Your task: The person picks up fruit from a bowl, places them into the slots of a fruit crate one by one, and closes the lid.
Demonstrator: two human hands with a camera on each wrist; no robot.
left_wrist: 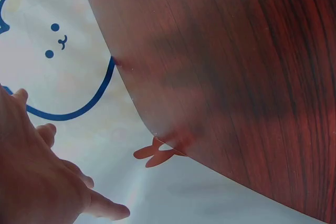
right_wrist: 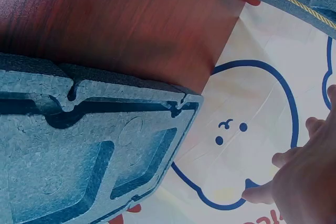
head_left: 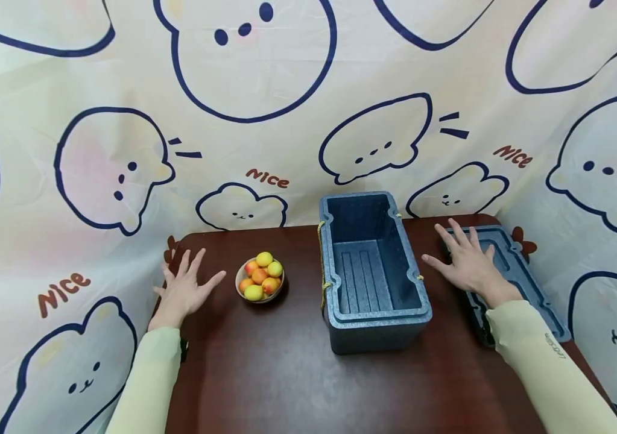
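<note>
My left hand, fingers spread and holding nothing, hovers over the table's left edge. To its right sits a small bowl heaped with yellow and orange fruit. My right hand is also spread and holds nothing; in the head view it overlaps the blue foam lid. Between the bowl and that hand stands a blue foam box, uncovered, with grooves along its bare floor and yellow cord at its sides. The right wrist view shows the recessed face of the lid close up.
The dark wooden table carries the bowl, box and lid. A pale curtain printed with cartoon bears hangs right behind the table's back edge and along both sides.
</note>
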